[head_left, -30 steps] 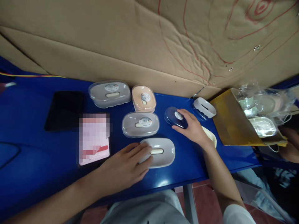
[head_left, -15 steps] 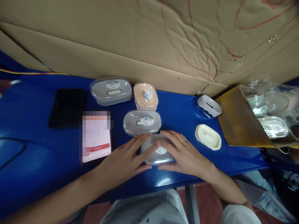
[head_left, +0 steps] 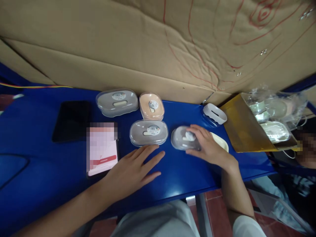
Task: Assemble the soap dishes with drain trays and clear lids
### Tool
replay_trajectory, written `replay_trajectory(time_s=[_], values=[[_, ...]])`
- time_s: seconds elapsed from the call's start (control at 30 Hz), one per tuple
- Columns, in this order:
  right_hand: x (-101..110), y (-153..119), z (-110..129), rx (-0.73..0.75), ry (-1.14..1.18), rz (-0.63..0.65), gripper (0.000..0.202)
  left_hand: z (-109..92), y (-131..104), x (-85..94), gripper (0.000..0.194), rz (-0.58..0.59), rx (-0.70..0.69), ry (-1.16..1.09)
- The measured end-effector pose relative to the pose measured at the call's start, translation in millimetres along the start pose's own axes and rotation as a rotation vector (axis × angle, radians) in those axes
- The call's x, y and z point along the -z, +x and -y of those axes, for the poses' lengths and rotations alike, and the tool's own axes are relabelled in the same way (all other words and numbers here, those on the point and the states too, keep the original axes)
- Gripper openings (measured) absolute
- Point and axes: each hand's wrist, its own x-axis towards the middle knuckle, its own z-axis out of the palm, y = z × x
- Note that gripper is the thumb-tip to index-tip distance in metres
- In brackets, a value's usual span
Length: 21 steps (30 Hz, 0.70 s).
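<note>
My right hand [head_left: 208,146] grips a lidded grey soap dish [head_left: 179,140] by its right end, thumb in front and fingers over the top; a round sticker shows under the fingertips. Fingers spread and holding nothing, my left hand [head_left: 134,169] hovers by the table. Just beyond its fingertips lies another grey soap dish [head_left: 136,132] with a clear lid. Behind that are a peach soap dish [head_left: 145,102] and a larger grey lidded one [head_left: 105,101]. A cream tray [head_left: 222,142] is partly hidden behind my right hand.
A white slotted dish [head_left: 214,113] on a clear base sits near the open cardboard box [head_left: 237,128] of plastic-wrapped dishes. To the left lie a pink-screened tablet [head_left: 102,168] and a dark flat object [head_left: 71,121]. A brown panel [head_left: 98,49] rises behind the blue table [head_left: 177,177]. Another person is partly visible at far right.
The grey soap dish, held between both hands before, has moved right and away from me in my right hand. My left hand has let go and stays near the same spot, fingers spread.
</note>
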Motion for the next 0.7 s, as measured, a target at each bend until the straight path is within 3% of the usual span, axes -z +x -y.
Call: replay_trajectory(time_s=[0.1,0.2,0.3,0.37,0.5,0.6,0.7], values=[[-10,29,-14,-0.111,-0.168,-0.194,0.07,0,3,3.2,0.035,-0.047,-0.043,0.056],[-10,50,-14,-0.106,-0.237,-0.309,0.071,0,4,5.5,0.033,-0.061,-0.054,0.091],[4,35,-19,-0.178,-0.237,-0.413,0.067,0,5,6.7,0.033,-0.054,-0.054,0.109],[11,5,-26,-0.273,-0.234,-0.389,0.058,-1,5,6.9,0.033,-0.049,-0.074,0.108],[1,-62,-29,-0.38,-0.279,-0.171,0.05,-4,4,6.1,0.034,-0.033,-0.122,0.098],[-11,-87,-7,-0.276,-0.187,-0.107,0.051,-5,3,4.5,0.034,-0.002,-0.145,0.091],[-6,-81,10,-0.126,-0.014,-0.094,0.058,-6,1,2.8,0.034,0.058,-0.153,0.067]])
